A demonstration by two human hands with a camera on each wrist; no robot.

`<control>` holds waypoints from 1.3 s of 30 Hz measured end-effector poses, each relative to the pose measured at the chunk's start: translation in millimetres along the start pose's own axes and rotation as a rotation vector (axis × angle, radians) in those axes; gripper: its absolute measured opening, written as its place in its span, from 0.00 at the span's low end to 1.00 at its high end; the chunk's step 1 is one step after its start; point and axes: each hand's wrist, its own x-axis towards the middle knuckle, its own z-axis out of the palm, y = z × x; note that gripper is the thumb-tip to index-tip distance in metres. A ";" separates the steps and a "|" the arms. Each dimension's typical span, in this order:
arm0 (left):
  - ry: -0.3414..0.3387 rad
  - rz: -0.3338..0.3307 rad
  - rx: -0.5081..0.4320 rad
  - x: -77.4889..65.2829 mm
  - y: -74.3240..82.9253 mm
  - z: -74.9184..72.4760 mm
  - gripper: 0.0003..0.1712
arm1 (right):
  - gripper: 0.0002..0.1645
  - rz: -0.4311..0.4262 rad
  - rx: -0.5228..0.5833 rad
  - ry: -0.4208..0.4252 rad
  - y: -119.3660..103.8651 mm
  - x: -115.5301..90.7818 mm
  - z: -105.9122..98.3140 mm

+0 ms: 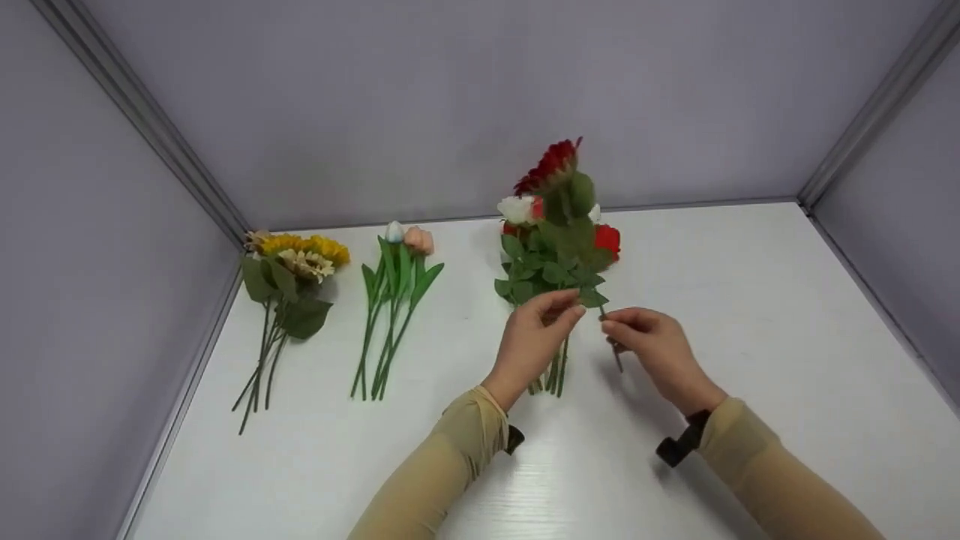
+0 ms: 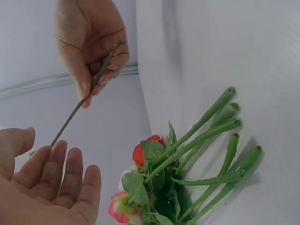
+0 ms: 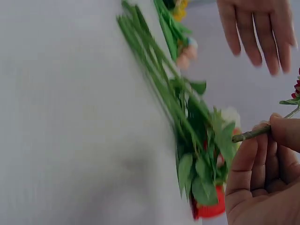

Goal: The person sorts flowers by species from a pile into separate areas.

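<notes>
My right hand pinches the thin stem of a dark red daisy-like flower between thumb and fingers, holding it raised above the table. The stem's lower end pokes out past those fingers in the left wrist view. Close by the upper stem is my left hand; its fingers are extended and apart from the stem in the right wrist view. Beneath both hands lies a bunch of roses, with a red rose, a white rose and green leaves, stems toward me.
Left of the roses, pink and white tulips lie on the white table. Yellow and cream sunflowers lie farther left, near the side wall. A grey back wall stands behind the flowers.
</notes>
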 end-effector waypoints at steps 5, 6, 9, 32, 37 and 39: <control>0.083 -0.040 -0.170 -1.0 -9.9 -17.4 0.20 | 0.26 -0.019 0.125 -0.043 -0.1 -10.0 51.3; 0.094 -0.047 -0.189 -2.2 -12.8 -20.0 0.18 | 0.24 -0.022 0.139 -0.045 0.5 -11.4 58.7; 0.109 -0.059 -0.245 -6.3 -19.9 -26.1 0.13 | 0.20 -0.026 0.178 -0.056 2.9 -15.0 75.9; 0.082 -0.131 -0.363 -13.4 -29.0 -42.7 0.14 | 0.18 0.052 0.307 -0.148 23.0 -37.7 107.4; 0.081 -0.129 -0.346 -14.2 -31.7 -42.6 0.17 | 0.17 0.049 0.298 -0.130 22.8 -37.8 109.9; 0.083 -0.132 -0.343 -14.7 -32.7 -42.5 0.18 | 0.17 0.051 0.293 -0.124 22.7 -37.6 110.8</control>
